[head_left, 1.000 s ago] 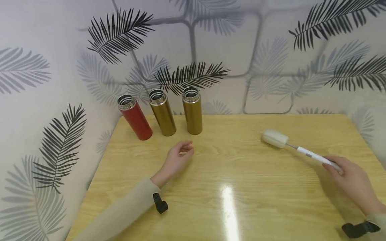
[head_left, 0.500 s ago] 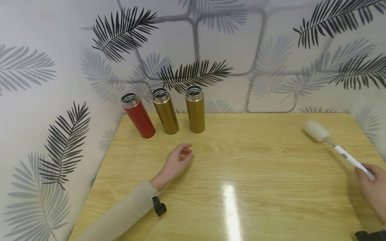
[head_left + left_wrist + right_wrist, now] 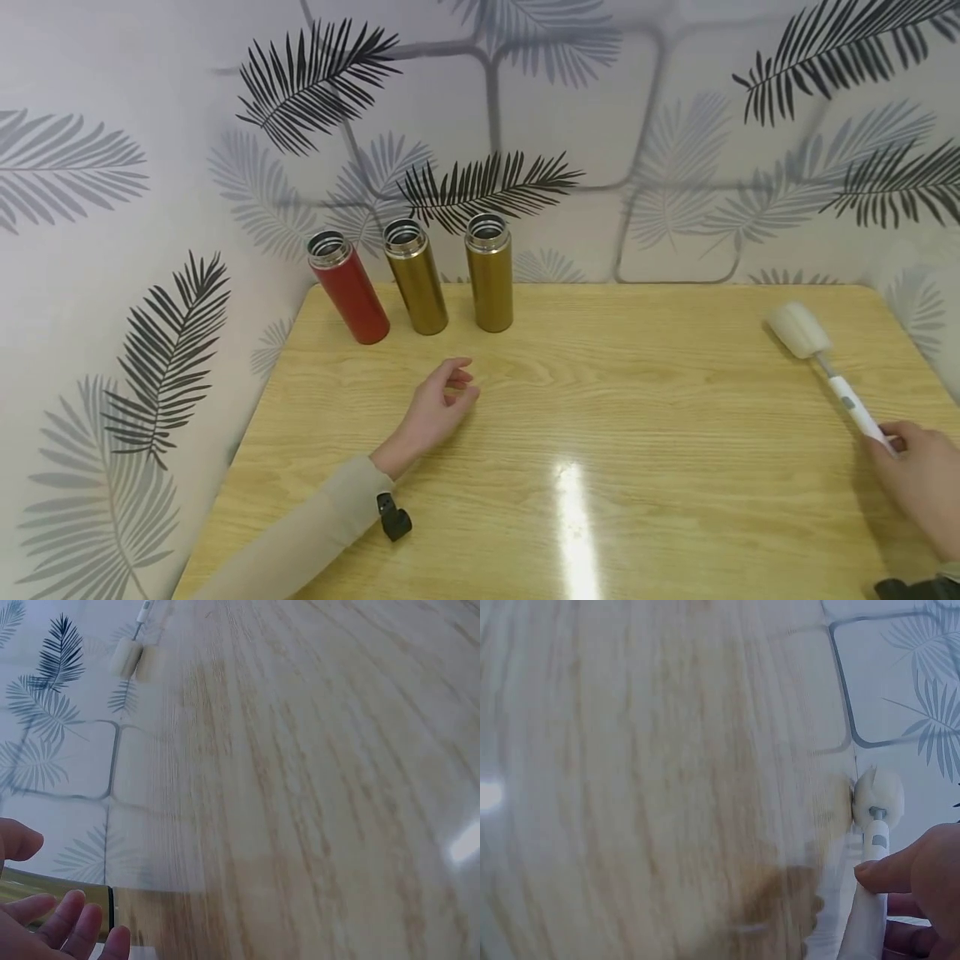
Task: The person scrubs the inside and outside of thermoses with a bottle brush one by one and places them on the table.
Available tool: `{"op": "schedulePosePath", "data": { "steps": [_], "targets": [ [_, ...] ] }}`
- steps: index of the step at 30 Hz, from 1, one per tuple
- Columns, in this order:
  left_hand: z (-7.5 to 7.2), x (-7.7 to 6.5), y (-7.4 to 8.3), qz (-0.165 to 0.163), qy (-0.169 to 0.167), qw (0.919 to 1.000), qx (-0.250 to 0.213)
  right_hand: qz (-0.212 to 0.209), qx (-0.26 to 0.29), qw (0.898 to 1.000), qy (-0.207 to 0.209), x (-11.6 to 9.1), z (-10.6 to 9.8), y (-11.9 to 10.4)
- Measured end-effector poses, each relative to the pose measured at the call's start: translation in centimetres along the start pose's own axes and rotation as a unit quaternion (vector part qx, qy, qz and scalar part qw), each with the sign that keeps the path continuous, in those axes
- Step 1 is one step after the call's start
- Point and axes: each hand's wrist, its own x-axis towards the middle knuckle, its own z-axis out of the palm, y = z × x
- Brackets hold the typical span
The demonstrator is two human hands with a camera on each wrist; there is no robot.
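At the right of the head view my right hand (image 3: pixel 918 479) grips the white handle of a bottle brush (image 3: pixel 855 407). Its cream sponge head points toward the back of the table. In the right wrist view my thumb lies along the handle of the brush (image 3: pixel 870 900). My left hand (image 3: pixel 433 410) hovers over or rests on the table, fingers loosely curled with nothing in them. Beyond it stand a red bottle (image 3: pixel 350 292), a gold bottle (image 3: pixel 418 287) and another gold bottle (image 3: pixel 491 283), all without lids. Part of a gold bottle (image 3: pixel 94 900) shows behind the left fingers.
The wooden table (image 3: pixel 600 375) meets a wall (image 3: pixel 562 100) printed with leaves at its back edge. A bright light reflection (image 3: pixel 573 525) lies on the table's front middle. Black wrist cameras sit on both sleeves.
My right hand has moved right with the bottle brush, and the brush has swung to point more toward the back. My left hand stays nearly still.
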Motion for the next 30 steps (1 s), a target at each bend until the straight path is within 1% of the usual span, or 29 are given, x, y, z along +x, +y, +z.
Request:
{"op": "schedulePosePath", "data": {
  "steps": [2,5,7,8,12,15,17,19,21,22,25,26,28,30],
  "targets": [
    [0.0,0.0,-0.1,0.001,0.001,1.0,0.002,0.008,-0.007,1.0,-0.023,0.0,0.0,0.1],
    [0.1,0.0,-0.2,0.004,0.002,0.9999,0.01,0.021,-0.016,0.999,-0.045,0.0,0.1,0.3],
    [0.1,-0.1,-0.3,0.006,0.002,0.9999,0.016,0.027,-0.021,0.998,-0.053,0.0,0.1,0.3],
    [0.1,-0.1,-0.3,0.008,0.004,0.9997,0.022,0.021,-0.02,0.998,-0.053,0.0,0.1,0.3],
    [-0.2,-0.3,-0.2,0.018,0.017,0.998,0.058,0.033,-0.012,0.999,-0.032,-0.3,-0.1,-0.5],
    [-0.7,-0.3,-0.1,0.037,0.031,0.9929,0.109,0.017,-0.011,1.0,0.008,-0.4,-0.1,-1.6],
    [-1.0,-0.3,-0.1,0.056,0.041,0.9855,0.155,-0.026,-0.005,0.999,0.035,-0.2,-0.2,-2.7],
    [-1.4,-0.2,-0.2,0.072,0.054,0.9754,0.201,-0.087,0.004,0.995,0.057,0.0,-0.2,-4.0],
    [-1.6,-0.1,-0.2,0.082,0.064,0.9642,0.244,-0.159,0.022,0.984,0.076,0.5,0.0,-5.5],
    [-1.7,-0.1,-0.3,0.084,0.066,0.9585,0.264,-0.193,0.033,0.977,0.084,0.7,0.2,-6.3],
    [-1.9,0.1,-0.2,0.074,0.064,0.9477,0.304,-0.272,0.049,0.956,0.096,1.3,0.9,-8.5],
    [-2.0,0.1,-0.2,0.069,0.061,0.9449,0.314,-0.286,0.049,0.953,0.09,1.4,1.1,-9.2],
    [-2.0,0.2,-0.2,0.056,0.053,0.9422,0.326,-0.301,0.041,0.95,0.074,1.6,1.5,-10.3],
    [-2.1,0.4,-0.3,0.046,0.044,0.9404,0.334,-0.306,0.03,0.95,0.053,1.9,1.8,-11.2]
  ]
}}
